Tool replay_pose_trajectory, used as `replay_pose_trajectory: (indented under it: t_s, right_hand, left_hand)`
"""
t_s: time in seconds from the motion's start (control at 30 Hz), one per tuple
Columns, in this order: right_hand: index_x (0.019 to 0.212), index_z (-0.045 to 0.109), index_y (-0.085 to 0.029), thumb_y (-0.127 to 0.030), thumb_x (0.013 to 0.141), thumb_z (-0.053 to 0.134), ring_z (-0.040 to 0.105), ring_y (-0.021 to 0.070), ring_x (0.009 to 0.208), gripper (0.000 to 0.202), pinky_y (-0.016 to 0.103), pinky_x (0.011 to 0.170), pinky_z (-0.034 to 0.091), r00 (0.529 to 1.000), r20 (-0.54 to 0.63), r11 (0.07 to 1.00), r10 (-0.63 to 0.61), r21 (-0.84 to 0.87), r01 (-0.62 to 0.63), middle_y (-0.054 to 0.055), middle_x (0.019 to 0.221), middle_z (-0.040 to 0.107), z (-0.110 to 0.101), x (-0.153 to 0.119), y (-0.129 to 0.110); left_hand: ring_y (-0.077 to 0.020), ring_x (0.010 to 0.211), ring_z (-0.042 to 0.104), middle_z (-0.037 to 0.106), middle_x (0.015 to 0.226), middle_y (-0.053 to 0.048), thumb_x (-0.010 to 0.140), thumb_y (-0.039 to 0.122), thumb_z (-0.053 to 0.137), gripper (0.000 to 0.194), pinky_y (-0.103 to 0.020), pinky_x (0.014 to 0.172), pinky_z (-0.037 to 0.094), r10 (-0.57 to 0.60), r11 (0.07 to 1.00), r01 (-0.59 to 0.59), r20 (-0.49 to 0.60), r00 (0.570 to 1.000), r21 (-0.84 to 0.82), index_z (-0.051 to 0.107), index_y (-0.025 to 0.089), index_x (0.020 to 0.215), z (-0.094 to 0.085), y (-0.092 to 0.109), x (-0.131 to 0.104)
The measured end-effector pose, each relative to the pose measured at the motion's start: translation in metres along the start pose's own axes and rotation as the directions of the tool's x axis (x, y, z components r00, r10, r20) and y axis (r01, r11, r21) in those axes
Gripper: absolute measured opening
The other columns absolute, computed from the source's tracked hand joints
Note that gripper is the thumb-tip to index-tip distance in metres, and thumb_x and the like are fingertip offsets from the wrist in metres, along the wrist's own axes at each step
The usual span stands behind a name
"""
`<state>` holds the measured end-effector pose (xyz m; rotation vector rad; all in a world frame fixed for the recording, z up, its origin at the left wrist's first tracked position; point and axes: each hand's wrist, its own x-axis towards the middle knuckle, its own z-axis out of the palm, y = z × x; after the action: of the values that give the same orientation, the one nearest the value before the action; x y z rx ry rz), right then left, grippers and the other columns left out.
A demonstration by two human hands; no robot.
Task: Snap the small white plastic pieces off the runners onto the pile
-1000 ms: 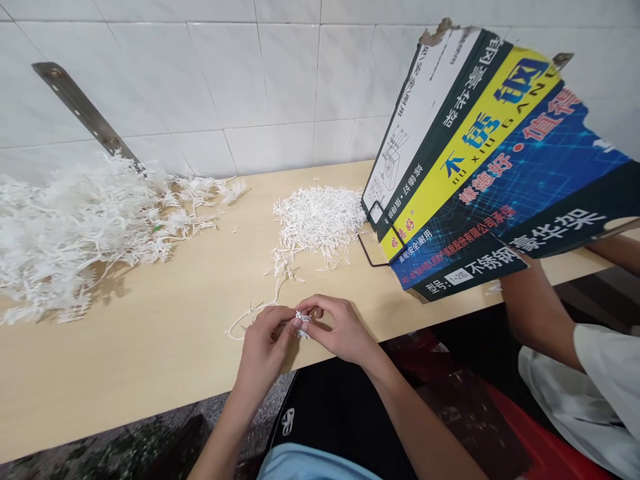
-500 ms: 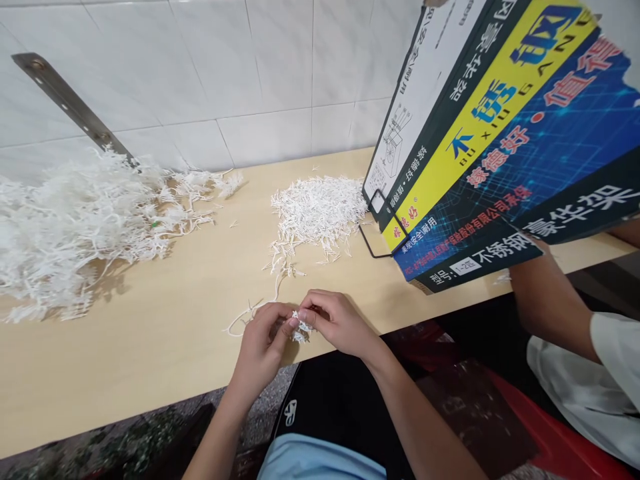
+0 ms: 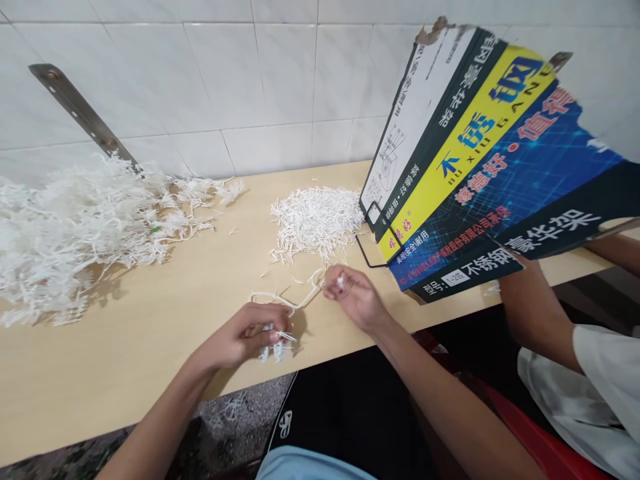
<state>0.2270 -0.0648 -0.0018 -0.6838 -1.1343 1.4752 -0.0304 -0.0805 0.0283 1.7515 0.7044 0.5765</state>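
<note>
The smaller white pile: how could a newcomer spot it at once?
Find the large printed cardboard standing on the wooden table. Beside its lower left corner lies the smaller white pile. It is low and made of short bits, unlike the bigger, fluffier tangle at far left.

Hands were tog. a sec ago, now apart. L hand [image 3: 245,337] has shifted out to the near-left of the small pile [image 3: 317,220], wrist turned, its fingers [image 3: 273,315] alone on the white clump [image 3: 275,351], w/ ends sticking out. R hand [image 3: 355,297] has let go of the clump & come up close to the near-R side of the small pile; its fingers [image 3: 346,272] pinch a tiny white bit [image 3: 341,282], approx. The strand [image 3: 306,300], prev. up to the small pile's near-L corner & looped L of the L hand, now bends btwn both hands, on the pile's near side. Floor scraps [image 3: 235,405], well near-L of the pile, now visible; arm hid them bef.
</note>
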Motion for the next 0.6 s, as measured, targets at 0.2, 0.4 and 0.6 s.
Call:
replay_pose_trajectory:
  t_s: [0.2,0.4,0.6]
  right_hand:
    - [0.09,0.067,-0.02,-0.042,0.091,0.067,0.048,0.0134,0.06,0.021,0.027,0.06,0.04,0.988,-0.098,0.826,-0.119,-0.562,0.044,-0.001,0.071,0.058,-0.015,0.067,-0.01]
    - [0.115,0.07,-0.02,-0.034,0.105,0.046,0.067,0.0197,0.097,0.03,0.032,0.085,0.049,0.952,0.115,0.503,-0.283,-0.828,0.25,0.008,0.109,0.073,0.017,0.085,0.008]
    - [0.094,0.066,-0.02,-0.03,0.106,0.046,0.061,0.0176,0.088,0.025,0.031,0.08,0.045,0.901,0.401,0.507,-0.164,-0.75,0.426,0.005,0.093,0.067,0.024,0.073,0.02]
  left_hand:
    - [-0.0151,0.061,0.053,0.058,0.066,-0.001,0.092,0.045,0.065,0.032,-0.027,0.06,0.039,-0.107,0.989,0.139,-0.431,0.896,0.043,0.061,0.017,0.075,-0.046,-0.013,0.024]
    - [-0.0145,0.065,0.053,0.064,0.072,-0.001,0.091,0.046,0.066,0.03,-0.026,0.062,0.039,-0.018,0.985,0.129,-0.665,0.747,0.118,0.068,0.017,0.083,-0.032,-0.033,0.048]
    - [-0.0148,0.064,0.053,0.066,0.073,-0.002,0.093,0.047,0.063,0.032,-0.026,0.06,0.038,-0.038,0.975,0.146,-0.52,0.854,0.169,0.071,0.017,0.084,-0.028,-0.033,0.047]
